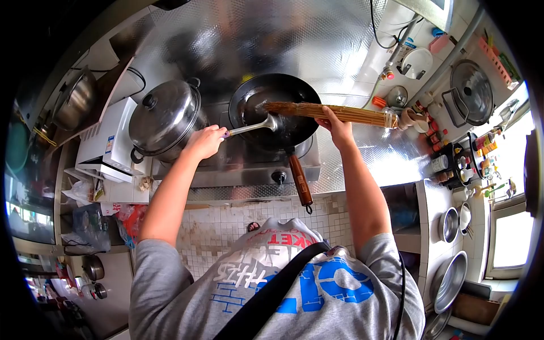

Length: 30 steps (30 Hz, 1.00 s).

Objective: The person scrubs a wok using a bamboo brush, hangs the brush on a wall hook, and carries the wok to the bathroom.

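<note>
A black wok [241, 102] with a brown wooden handle [298, 175] sits on the gas stove [255, 174]. My left hand [205, 141] is closed round the handle of a metal ladle [252, 128], whose head is over the inside of the wok. My right hand [337, 126] grips a bundled bamboo brush [354, 115] near its middle. The brush lies almost level, its bristle end above the wok close to the ladle's head and its bound end pointing right. Whether the bristles touch the ladle I cannot tell.
A large lidded steel pot [170, 116] stands left of the wok. Shiny metal sheeting [272, 34] covers the wall behind. Right are sauce bottles [439, 164], a hanging pot lid [471, 90] and steel basins [450, 280]. A white appliance [107, 139] stands at left.
</note>
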Available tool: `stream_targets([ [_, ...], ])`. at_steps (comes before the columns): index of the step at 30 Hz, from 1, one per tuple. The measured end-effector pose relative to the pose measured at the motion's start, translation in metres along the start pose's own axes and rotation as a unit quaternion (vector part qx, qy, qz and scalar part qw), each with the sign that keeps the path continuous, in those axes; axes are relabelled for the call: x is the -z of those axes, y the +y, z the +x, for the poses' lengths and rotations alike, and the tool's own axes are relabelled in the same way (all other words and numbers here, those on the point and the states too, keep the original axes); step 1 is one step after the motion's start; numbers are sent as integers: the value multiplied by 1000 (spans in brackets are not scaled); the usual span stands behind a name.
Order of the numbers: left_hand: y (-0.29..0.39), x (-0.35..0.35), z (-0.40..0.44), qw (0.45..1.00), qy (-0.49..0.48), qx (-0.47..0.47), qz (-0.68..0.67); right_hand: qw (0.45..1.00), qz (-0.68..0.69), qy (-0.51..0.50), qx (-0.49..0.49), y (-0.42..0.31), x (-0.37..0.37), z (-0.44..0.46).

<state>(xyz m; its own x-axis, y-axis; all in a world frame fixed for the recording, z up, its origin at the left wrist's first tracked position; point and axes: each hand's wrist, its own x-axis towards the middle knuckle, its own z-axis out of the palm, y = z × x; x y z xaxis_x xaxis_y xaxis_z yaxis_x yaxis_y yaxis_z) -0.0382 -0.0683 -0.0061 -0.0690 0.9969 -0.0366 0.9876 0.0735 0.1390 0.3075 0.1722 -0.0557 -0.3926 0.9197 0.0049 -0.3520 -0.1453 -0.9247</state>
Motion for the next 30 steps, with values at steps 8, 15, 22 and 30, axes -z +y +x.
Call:
stream_targets([
  [8,-13,-14,2,999,24,-6,-28,994,-104,-40,-4,-30,9,-12],
  [15,4,-13,-1,998,28,51,-6,996,-91,-7,8,-46,22,-13],
  [22,11,-12,20,998,-2,61,-35,977,-183,-8,113,5,-11,-32],
  [30,28,4,40,986,-68,131,-74,912,-340,-20,228,-13,-58,-83],
])
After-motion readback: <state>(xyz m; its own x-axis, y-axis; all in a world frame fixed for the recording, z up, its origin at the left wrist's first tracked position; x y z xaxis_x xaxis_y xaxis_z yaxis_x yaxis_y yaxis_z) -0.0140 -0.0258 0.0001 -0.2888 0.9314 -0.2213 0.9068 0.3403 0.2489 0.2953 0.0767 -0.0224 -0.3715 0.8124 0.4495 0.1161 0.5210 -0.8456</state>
